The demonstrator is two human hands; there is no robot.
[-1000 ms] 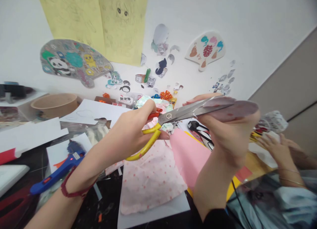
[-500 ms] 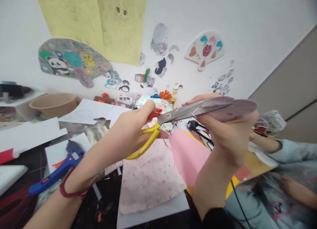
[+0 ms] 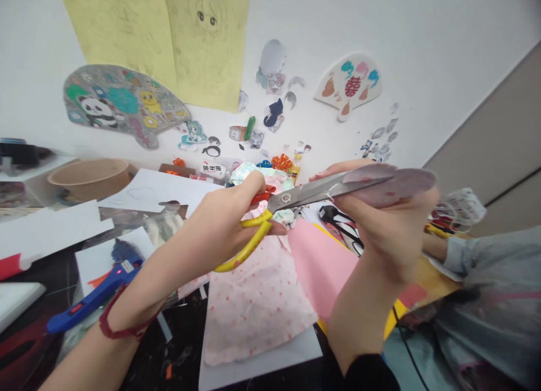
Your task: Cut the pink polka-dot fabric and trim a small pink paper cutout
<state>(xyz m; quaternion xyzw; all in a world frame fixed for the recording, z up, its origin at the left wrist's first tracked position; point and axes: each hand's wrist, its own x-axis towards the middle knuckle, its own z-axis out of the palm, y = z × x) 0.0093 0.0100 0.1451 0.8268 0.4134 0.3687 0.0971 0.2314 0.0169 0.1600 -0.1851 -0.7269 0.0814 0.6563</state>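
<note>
My left hand (image 3: 228,210) is closed round the handles of a pair of scissors (image 3: 296,195), one red and one yellow. Their long metal blades point right and lie along a pale pinkish piece of fabric (image 3: 372,182). Gripping that piece is my right hand (image 3: 380,233), thumb below the blades and fingers behind them. Whether the blades are parted at the fabric is hard to see. Under my hands, a pink dotted cloth (image 3: 257,306) lies on a white sheet (image 3: 262,363), beside a pink sheet (image 3: 319,267).
A blue glue gun (image 3: 97,289) lies left of my wrist. Behind it stand white papers (image 3: 164,191) and a round tan container (image 3: 91,177). A black cable (image 3: 333,213) is at centre right. Another person's sleeve (image 3: 486,256) reaches in at right. Decorated fans (image 3: 127,106) hang on the wall.
My hands, the scissors and the fabric piece hold almost the same position. At right, the other person's arm and body have shifted.
</note>
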